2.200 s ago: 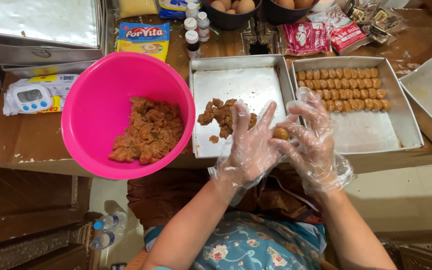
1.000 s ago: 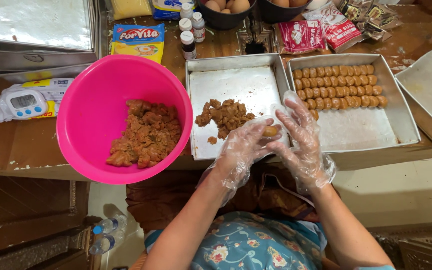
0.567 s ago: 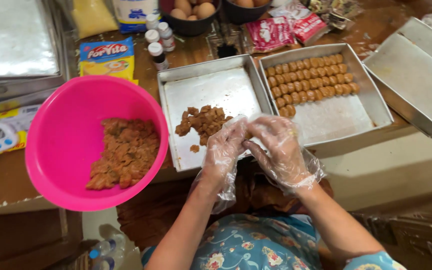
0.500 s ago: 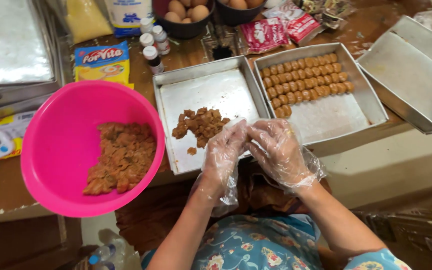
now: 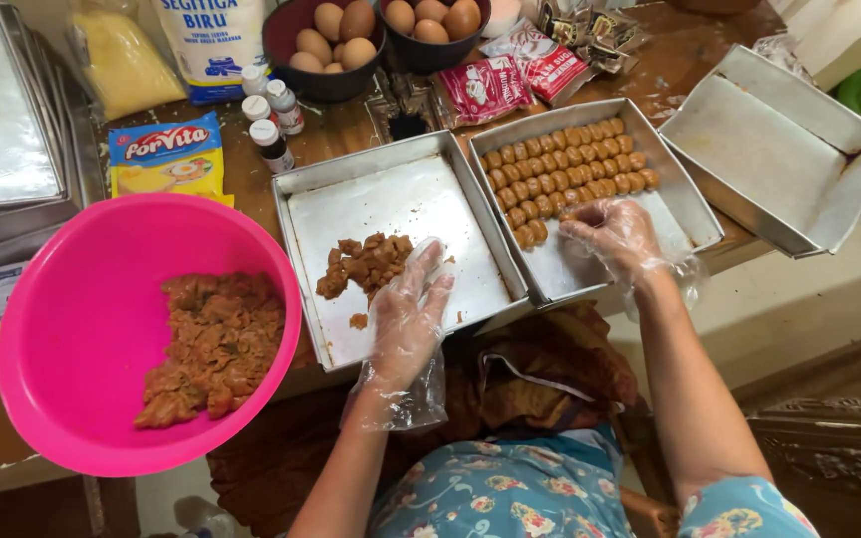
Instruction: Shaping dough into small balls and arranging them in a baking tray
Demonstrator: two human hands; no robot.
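Observation:
Both my hands wear clear plastic gloves. My left hand lies flat with fingers apart on the middle metal tray, just right of a small pile of brown dough lumps. My right hand reaches over the right metal tray, fingers pinched on a small dough piece at the near end of the rows of rolled brown pieces.
A pink bowl with brown mixture sits at the left. An empty metal tray stands tilted at the right. Bowls of eggs, small bottles, a yellow packet and stacked trays line the back.
My hands, which were pressed together rolling a dough piece, have parted. The right went to the tray of rolled pieces, the left dropped beside the dough pile.

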